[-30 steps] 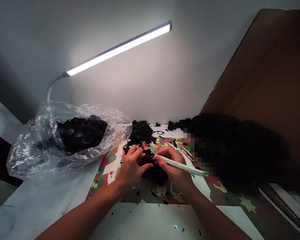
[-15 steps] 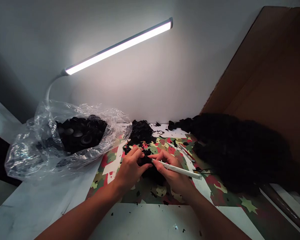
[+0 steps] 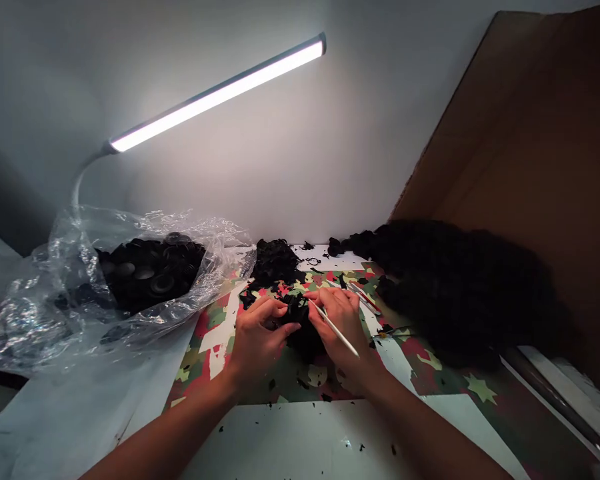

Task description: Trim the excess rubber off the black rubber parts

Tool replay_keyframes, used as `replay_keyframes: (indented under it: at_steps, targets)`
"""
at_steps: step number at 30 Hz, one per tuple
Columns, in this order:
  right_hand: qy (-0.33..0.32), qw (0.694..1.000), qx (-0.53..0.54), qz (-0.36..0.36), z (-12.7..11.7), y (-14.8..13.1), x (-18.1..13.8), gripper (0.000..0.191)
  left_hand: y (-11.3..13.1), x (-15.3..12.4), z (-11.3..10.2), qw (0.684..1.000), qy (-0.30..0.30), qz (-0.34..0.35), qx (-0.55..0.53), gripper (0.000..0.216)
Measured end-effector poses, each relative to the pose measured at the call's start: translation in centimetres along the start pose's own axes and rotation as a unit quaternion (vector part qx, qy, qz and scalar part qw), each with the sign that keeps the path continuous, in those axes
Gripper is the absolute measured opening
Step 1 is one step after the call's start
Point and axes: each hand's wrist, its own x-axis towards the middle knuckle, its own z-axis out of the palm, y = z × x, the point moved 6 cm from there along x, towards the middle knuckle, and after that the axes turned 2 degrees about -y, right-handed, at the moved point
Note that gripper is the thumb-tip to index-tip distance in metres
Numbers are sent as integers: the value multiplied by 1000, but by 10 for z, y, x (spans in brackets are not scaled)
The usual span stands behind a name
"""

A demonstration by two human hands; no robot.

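Note:
My left hand is closed, thumb and fingers pinching a small black piece whose exact kind I cannot make out. In my right hand is a slim white pen-like tool, its back end slanting toward me. The tool's tip lies at the black piece, partly hidden by my fingers. Below the hands a dark heap rests on the camouflage-patterned sheet. Just beyond them is a pile of black scraps.
A clear plastic bag at left holds several black round discs. A large black heap lies at right before a cardboard panel. A lit lamp hangs above. A red slim tool lies behind my right hand.
My right hand has turned the white tool, so its back end points more toward me. The black piece between my hands has shifted slightly. The whole view has moved a little.

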Motion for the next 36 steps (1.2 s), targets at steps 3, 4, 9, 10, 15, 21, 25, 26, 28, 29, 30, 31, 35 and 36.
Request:
replay_keyframes:
  at_steps: [3,4,9,10,15,21,25,26,28,29,30,31,35,36]
  targets:
    - [14,998,-67,6,2,13,3,18,-5,-2,2,997,8,-45,-67,22]
    - [15,997,-81,10,1,16,4,18,-8,-3,4,994,7,-62,-89,21]
    - [22,996,-62,59,-10,36,10,14,-7,-7,5,989,-21,-80,-124,26]
    - [32,995,-41,82,-14,44,12,14,-4,-7,4,991,-29,-60,-115,23]
    - [26,988,50,143,-21,83,18,22,1,-1,-2,995,-51,13,-79,10]
    - [-39,967,238,85,-6,61,15,27,-8,8,-2,997,-69,15,14,23]
    - [3,956,281,88,-9,38,8,23,-15,11,-7,996,-72,14,52,24]
    - [1,957,279,80,-9,32,7,22,-16,11,-7,996,-71,18,60,24]
    - [2,960,271,65,-10,24,5,22,-16,10,-8,995,-68,29,70,23]
    - [6,962,265,68,-10,23,5,22,-16,10,-8,995,-67,35,71,23]
    - [14,963,258,80,-10,25,5,22,-15,9,-8,995,-65,38,70,23]
    - [26,963,252,96,-10,28,4,22,-15,9,-7,995,-64,39,68,23]
    - [54,959,257,106,-11,36,5,23,-16,10,-9,997,-43,19,66,30]
    - [46,960,261,92,-10,34,5,23,-17,11,-10,997,-38,10,64,33]
